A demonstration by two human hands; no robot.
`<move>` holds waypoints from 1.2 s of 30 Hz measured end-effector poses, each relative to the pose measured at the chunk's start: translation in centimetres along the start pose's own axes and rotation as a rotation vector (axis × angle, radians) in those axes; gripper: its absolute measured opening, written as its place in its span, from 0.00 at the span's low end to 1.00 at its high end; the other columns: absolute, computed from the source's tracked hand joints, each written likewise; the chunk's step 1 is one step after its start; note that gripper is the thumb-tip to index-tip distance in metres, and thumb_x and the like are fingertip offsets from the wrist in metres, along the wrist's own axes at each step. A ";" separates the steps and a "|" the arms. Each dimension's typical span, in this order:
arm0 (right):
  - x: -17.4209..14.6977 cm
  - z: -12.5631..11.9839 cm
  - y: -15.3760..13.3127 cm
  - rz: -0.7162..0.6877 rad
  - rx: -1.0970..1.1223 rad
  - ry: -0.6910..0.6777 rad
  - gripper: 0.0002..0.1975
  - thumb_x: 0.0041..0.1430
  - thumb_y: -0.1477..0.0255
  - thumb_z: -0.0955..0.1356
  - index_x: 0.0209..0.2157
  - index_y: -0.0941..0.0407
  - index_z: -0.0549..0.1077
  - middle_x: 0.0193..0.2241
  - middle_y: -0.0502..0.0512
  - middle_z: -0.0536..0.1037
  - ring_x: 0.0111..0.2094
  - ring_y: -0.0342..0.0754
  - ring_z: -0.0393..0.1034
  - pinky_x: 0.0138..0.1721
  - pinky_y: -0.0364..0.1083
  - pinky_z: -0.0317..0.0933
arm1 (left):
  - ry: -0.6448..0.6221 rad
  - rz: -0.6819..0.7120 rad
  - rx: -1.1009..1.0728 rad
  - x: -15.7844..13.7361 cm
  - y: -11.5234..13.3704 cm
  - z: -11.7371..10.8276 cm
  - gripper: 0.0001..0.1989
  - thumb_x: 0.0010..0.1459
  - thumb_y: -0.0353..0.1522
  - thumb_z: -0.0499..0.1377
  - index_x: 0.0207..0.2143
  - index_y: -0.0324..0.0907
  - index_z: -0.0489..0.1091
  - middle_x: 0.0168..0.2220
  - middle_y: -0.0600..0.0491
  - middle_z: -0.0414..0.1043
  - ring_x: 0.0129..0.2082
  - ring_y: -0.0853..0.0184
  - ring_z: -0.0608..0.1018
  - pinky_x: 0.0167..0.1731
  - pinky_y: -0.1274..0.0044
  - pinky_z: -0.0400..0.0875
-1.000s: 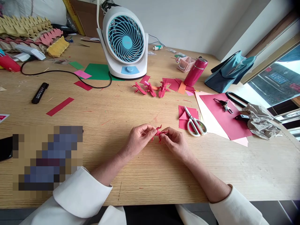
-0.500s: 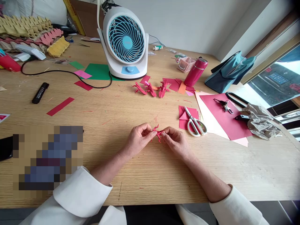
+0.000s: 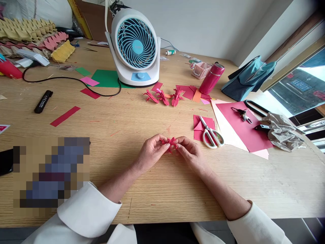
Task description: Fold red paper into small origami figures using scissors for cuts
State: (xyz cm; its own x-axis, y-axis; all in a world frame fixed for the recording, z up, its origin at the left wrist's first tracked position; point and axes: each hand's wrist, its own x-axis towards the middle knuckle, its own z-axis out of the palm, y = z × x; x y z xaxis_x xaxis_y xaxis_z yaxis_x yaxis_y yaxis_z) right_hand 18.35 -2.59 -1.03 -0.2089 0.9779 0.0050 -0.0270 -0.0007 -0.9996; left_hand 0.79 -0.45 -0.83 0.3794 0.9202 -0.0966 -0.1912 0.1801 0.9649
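Observation:
A small red folded-paper figure (image 3: 172,143) with thin pointed limbs is pinched between my two hands, low over the table's middle. My left hand (image 3: 154,149) grips its left side between thumb and fingers, and my right hand (image 3: 189,150) does the same on the right. Fingertips hide parts of the figure. Farther back lie three similar red paper figures (image 3: 164,97) in a row. To the right of my hands, white-handled scissors (image 3: 212,135) rest partly on red paper squares (image 3: 197,133).
A white and blue fan (image 3: 137,47) stands at the back. A pink bottle (image 3: 212,78), a teal bag (image 3: 248,79) and large red paper (image 3: 243,130) with keys are to the right. On the left are a black marker (image 3: 43,101), a red paper strip (image 3: 65,116) and a cable (image 3: 76,77).
The folded figure has turned a little between my fingers, so its limbs now show at a different angle. Both hands stay in nearly the same place.

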 end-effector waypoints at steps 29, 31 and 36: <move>0.0 0.1 0.7 -0.026 -0.245 -0.012 0.15 0.59 0.58 0.71 0.33 0.55 0.68 0.28 0.49 0.68 0.28 0.43 0.59 0.29 0.43 0.55 | 0.047 0.200 0.392 -0.1 -0.2 -0.3 0.08 0.59 0.35 0.61 0.31 0.39 0.73 0.32 0.51 0.79 0.33 0.66 0.80 0.36 0.78 0.74; -0.1 0.2 0.6 -0.005 -0.237 -0.010 0.16 0.58 0.56 0.71 0.34 0.55 0.68 0.28 0.49 0.68 0.28 0.43 0.60 0.30 0.43 0.56 | 0.048 0.214 0.395 -0.2 -0.3 -0.3 0.08 0.59 0.36 0.61 0.31 0.40 0.73 0.32 0.51 0.79 0.33 0.66 0.80 0.36 0.78 0.74; 0.0 0.2 1.1 -0.046 -0.254 0.025 0.16 0.61 0.55 0.68 0.33 0.55 0.69 0.28 0.50 0.69 0.29 0.44 0.61 0.31 0.44 0.58 | 0.050 0.224 0.437 -0.1 -0.8 -0.4 0.09 0.60 0.37 0.61 0.31 0.40 0.73 0.29 0.53 0.76 0.30 0.68 0.78 0.33 0.79 0.72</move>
State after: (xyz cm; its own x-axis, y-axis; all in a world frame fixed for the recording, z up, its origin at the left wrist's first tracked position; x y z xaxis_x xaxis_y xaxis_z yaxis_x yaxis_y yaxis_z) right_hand 18.14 -2.66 -2.10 -0.1889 0.9805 0.0534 0.2112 0.0937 -0.9729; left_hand 0.52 -0.56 -1.65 0.3262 0.9371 0.1241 0.1384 -0.1773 0.9744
